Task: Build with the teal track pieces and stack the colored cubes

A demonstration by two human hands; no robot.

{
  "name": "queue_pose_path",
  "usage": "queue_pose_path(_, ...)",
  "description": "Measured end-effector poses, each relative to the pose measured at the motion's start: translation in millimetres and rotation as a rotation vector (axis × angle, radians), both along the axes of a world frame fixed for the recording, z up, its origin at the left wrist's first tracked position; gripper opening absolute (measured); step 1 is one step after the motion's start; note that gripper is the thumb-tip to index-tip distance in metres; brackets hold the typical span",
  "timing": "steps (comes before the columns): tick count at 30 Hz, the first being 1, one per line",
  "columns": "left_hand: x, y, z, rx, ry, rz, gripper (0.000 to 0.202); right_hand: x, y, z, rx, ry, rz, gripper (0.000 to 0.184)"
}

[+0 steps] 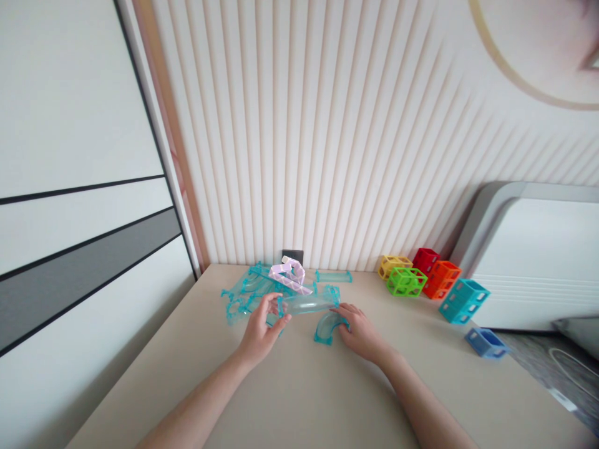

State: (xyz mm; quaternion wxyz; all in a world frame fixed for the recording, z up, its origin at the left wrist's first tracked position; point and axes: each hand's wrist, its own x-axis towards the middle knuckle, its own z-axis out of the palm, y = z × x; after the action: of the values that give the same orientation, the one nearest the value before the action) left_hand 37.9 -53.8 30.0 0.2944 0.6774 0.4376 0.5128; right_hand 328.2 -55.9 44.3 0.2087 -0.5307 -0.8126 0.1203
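My left hand [261,327] is closed around the left end of a clear straight tube [306,304] with teal end frames. The tube lies roughly level, its right end close to my right fingertips. My right hand [362,332] is closed on one end of a clear curved tube piece [324,327] with teal ends, near the table surface. Its fingertips partly hide that end, and whether they also touch the straight tube is unclear. Behind my left hand is a pile of teal transparent track pieces [238,307]. A lilac and white folding snake puzzle [286,274] rests on the pile.
Another straight teal piece [334,276] lies by the ribbed wall [299,137]. On the table [290,399], to the right, stand yellow [392,265], green [405,282], red [425,259], orange [441,279], teal [463,301] and blue [486,343] open-sided blocks. A white cabinet [79,280] borders the left.
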Motion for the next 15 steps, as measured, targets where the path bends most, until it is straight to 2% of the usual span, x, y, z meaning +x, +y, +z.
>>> queue_pose_path(10, 1.8, -0.5, 1.9, 0.005, 0.016, -0.007, 0.044, -4.5, -1.2, -3.3, 0.002, -0.002, 0.032, 0.028)
queue_pose_path(15, 2.0, -1.4, 1.9, 0.007, 0.017, -0.032, 0.041, -13.7, -1.8, -6.4, 0.047, -0.001, 0.009, 0.027)
